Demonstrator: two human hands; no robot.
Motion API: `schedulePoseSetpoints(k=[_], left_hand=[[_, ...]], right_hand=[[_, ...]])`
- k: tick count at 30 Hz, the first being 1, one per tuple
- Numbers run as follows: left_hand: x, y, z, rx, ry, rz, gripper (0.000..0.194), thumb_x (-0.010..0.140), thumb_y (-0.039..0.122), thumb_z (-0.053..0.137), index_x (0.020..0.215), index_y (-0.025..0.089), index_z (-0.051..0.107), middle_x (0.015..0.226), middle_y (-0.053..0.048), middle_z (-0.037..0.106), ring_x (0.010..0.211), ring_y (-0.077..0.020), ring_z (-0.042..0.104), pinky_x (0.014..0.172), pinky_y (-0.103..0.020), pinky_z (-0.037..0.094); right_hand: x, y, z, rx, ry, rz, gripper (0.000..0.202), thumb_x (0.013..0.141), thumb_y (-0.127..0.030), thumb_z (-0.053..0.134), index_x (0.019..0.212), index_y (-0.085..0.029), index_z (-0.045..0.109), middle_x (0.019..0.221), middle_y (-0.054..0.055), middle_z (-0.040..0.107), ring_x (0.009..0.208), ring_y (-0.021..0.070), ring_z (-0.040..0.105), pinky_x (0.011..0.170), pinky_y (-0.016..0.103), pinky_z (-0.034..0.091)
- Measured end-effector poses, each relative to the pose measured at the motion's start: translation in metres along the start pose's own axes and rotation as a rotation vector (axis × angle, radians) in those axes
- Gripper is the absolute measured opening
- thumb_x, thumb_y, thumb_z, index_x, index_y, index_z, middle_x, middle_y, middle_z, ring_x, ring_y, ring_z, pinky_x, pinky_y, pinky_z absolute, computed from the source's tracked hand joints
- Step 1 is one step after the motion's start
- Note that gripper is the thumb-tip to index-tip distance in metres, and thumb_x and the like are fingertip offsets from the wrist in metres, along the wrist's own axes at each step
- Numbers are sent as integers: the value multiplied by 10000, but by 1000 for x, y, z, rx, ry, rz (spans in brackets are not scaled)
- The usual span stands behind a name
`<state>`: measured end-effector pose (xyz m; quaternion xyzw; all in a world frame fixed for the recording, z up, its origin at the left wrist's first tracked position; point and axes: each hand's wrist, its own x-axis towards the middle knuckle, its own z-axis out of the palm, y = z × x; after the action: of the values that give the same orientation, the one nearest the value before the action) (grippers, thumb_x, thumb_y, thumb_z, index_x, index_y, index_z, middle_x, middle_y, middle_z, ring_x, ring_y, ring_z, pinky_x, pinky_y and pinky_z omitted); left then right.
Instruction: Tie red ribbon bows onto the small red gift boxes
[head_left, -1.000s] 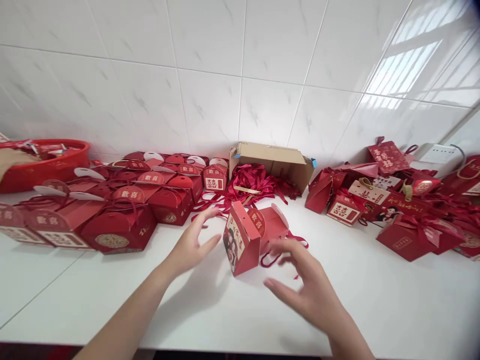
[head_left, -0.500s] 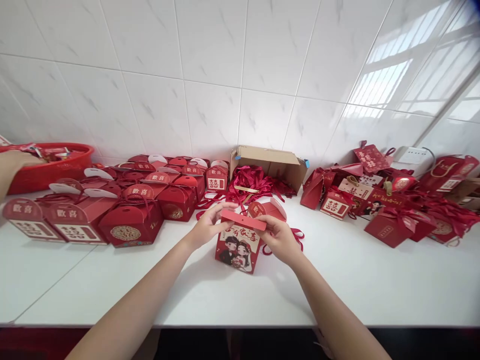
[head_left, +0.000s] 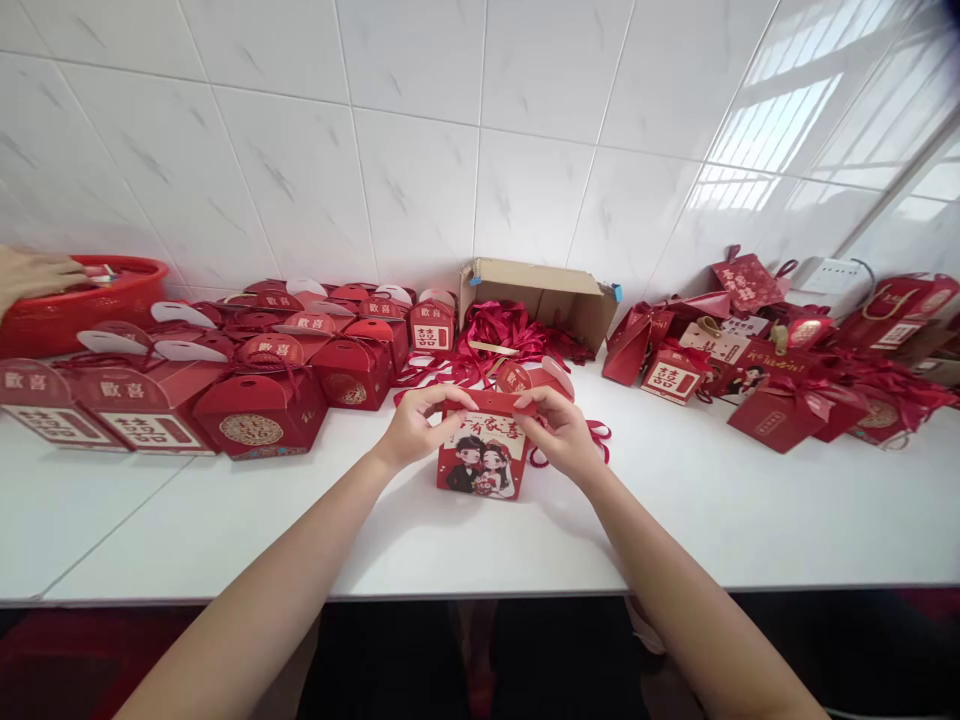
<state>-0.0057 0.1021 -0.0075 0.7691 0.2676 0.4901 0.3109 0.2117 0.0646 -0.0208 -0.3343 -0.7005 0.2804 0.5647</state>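
A small red gift box with a cartoon bride and groom on its front stands upright on the white table, facing me. My left hand pinches the top flap at its left corner. At the right corner, my right hand grips the same flap between thumb and fingers. Just behind, another red box with a rounded flap is partly hidden by the hands. A loop of dark red ribbon lies beside my right hand.
An open cardboard carton with a pile of red ribbons stands against the tiled wall. Rows of red boxes fill the left. More boxes crowd the right. Another person's hand reaches into a red basin.
The box's top flap has tipped up and now faces me more squarely. Both hands have stayed on it. The view has tilted slightly downward, and the other person's hand has shifted at the basin.
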Motion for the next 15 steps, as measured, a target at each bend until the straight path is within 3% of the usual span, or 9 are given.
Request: schedulePoseSetpoints(k=[5,11,13,15], left_hand=[[-1,-3,0,-42,-12,24,129,776,261,596,787,157,671,747,-36,656,668,-145,560,629,-257,433],[-4,-4,10,-81,140,62,454,904,486,411,587,172,495,584,-10,490,586,-132,454,597,-274,384],[-7,-4,15,-87,191,63,446,889,497,453,575,181,432,546,15,435,534,-115,407,544,-261,353],[-9,-2,20,-100,257,61,377,862,457,533,634,190,393,580,28,471,537,-104,433,536,-239,356]], right_hand=[[-4,0,1,-9,-2,-63,95,824,-237,551,916,-213,559,908,28,597,718,134,545,604,247,431],[-4,-1,3,-32,35,-90,163,898,-340,501,852,-197,564,759,17,566,663,135,516,602,259,422],[-3,-2,4,-42,43,-90,194,904,-359,498,830,-192,563,727,15,556,658,137,516,599,259,422],[-3,-4,2,-45,34,-89,206,906,-368,503,831,-188,572,731,18,566,669,139,527,608,258,430]])
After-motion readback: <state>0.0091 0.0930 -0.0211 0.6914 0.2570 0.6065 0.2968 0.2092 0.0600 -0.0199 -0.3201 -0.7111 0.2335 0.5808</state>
